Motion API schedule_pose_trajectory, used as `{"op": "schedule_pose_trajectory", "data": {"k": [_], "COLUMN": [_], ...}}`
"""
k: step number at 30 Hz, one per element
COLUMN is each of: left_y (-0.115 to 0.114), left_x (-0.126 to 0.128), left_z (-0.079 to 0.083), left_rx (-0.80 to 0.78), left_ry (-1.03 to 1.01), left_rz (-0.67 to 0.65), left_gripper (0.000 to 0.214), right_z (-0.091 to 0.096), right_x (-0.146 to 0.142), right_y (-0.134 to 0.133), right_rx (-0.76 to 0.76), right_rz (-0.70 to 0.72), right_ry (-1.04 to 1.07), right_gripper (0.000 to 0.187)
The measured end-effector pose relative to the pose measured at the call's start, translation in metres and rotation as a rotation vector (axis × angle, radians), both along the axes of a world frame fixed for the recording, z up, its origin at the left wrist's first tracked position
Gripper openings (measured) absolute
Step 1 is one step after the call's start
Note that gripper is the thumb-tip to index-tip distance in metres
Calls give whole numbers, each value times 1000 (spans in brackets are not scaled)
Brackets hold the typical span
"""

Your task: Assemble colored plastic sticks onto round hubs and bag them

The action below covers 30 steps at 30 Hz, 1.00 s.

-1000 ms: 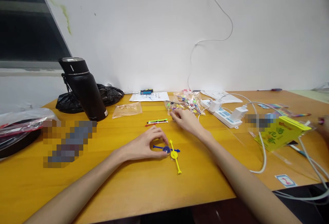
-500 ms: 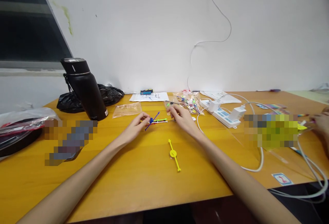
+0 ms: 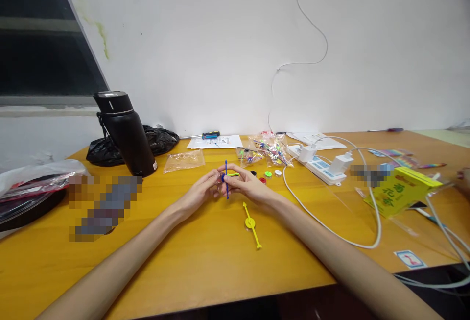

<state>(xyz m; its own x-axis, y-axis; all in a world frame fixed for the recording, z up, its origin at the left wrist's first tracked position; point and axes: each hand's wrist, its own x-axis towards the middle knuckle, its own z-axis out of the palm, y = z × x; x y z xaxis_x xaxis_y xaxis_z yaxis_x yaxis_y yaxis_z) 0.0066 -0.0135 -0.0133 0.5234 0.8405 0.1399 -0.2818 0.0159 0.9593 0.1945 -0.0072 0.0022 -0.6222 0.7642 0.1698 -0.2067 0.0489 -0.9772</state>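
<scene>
My left hand point(image 3: 203, 187) and my right hand point(image 3: 249, 185) meet over the middle of the table, both closed with their fingertips around a blue arrow spinner point(image 3: 226, 164). The blue arrow points away from me, its round hub between the fingers. A yellow-green arrow point(image 3: 233, 175) shows partly behind my right fingers. Closer to me, a yellow arrow spinner point(image 3: 250, 223) lies flat on the table. Small round caps sit just beyond my right hand: a red cap point(image 3: 263, 181), a green cap point(image 3: 268, 174), a white cap point(image 3: 278, 173) and a partly hidden black one.
Clear bags of small parts point(image 3: 270, 148) lie behind the caps, beside a white power strip point(image 3: 321, 167) with looping cables. On the left stand a black bottle point(image 3: 128, 136) and a phone-like blurred shape. A yellow box point(image 3: 402, 190) is at right, near another person's hand.
My right hand has moved left and toward me, joining my left hand at the blue spinner. The blue arrow has turned from slanted to pointing straight away. The caps have come into view.
</scene>
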Motion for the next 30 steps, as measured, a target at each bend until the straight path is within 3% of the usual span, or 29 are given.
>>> {"op": "schedule_pose_trajectory", "data": {"k": [8,15,20,24,30], "left_y": [-1,-1,-2,3,8], "left_x": [-1,-5,-9,-6,-2], "left_z": [4,4,1,-1,0], "left_rx": [92,343,404,302,-161], "left_ry": [43,263,294,170,26], "left_rz": [8,145,168,147,183], "left_gripper": [37,31,36,40,25], "right_z": [4,1,2,6,3], "right_x": [0,-5,-6,2,5], "right_y": [-3,-8,-6,3,11], "right_rx": [-62,-344,-339,-265,-24], "right_rz": [-17,59,6,-119,-306], "right_ry": [23,200,187,218,108], "right_gripper": [42,27,23,21,36]}}
